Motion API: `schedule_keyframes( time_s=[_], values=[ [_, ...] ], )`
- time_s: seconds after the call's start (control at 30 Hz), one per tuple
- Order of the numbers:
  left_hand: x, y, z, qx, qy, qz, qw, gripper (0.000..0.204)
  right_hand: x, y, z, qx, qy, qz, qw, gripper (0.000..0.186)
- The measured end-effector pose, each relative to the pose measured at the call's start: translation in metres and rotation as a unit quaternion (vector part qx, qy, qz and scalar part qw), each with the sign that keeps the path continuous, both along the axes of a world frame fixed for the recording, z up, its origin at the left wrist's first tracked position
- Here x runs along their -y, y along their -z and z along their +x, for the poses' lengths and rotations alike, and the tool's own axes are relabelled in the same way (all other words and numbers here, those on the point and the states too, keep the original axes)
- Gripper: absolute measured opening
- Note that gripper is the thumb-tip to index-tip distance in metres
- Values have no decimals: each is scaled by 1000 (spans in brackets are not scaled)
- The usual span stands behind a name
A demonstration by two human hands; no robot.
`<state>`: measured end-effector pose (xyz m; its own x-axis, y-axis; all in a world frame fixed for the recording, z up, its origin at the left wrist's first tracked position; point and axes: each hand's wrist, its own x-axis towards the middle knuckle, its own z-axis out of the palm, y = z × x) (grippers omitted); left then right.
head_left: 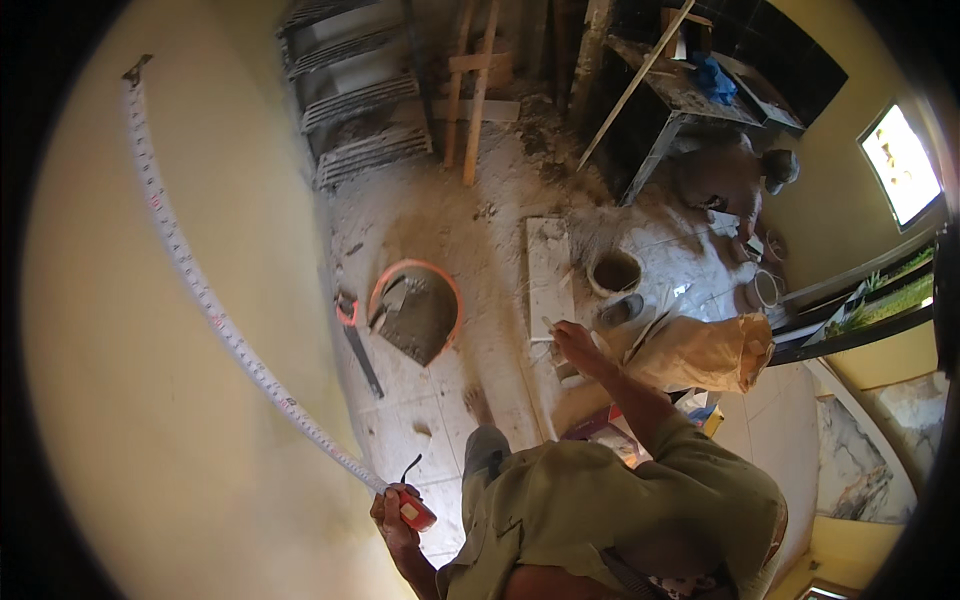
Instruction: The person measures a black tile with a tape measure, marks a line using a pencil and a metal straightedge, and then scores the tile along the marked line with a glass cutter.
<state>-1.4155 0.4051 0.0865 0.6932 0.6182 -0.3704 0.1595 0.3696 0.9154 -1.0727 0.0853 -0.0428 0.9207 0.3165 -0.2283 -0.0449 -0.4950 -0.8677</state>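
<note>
My left hand is closed around a red tape measure low beside the yellowish wall. Its white blade runs out in a long bow along the wall, and the hooked end is at the upper left. My right hand is closed, with a short pale stick poking out between the fingers; its exact kind is too small to tell. Below that hand lies a long whitish board or tile. Next to it is a crumpled brown paper sack.
An orange-rimmed bucket holds grey mortar and a trowel. A tool with an orange handle and dark blade lies near the wall. Slatted racks and wooden posts stand ahead. A person crouches at right near round buckets.
</note>
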Motion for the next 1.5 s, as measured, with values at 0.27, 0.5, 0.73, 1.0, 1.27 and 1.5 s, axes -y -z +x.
schedule_keyframes(
  time_s=[0.27, 0.5, 0.73, 1.0, 1.27, 1.5],
  values=[
    [-96, -13, 221, -13, 148, 1, 989, 27, 37, 42, 47, -146, 270, -18, 952, 22],
    [-80, 16, 453, 13, 279, -55, 959, 26, 195, 158, 83, -18, 370, -136, 919, 23],
    [-84, 32, 605, -4, 267, -24, 963, 28, 140, 74, 265, 6, 511, 77, 856, 30],
    [-51, 33, 781, 6, 328, -44, 944, 29, 191, -39, 464, 93, 510, 5, 855, 39],
    [-35, 72, 982, -33, 410, -3, 912, 28, 249, -85, 678, 168, 523, -103, 830, 38],
    [-22, 49, 1157, -87, 475, -3, 875, 25, 321, -101, 890, 183, 555, -165, 794, 45]
  ],
)
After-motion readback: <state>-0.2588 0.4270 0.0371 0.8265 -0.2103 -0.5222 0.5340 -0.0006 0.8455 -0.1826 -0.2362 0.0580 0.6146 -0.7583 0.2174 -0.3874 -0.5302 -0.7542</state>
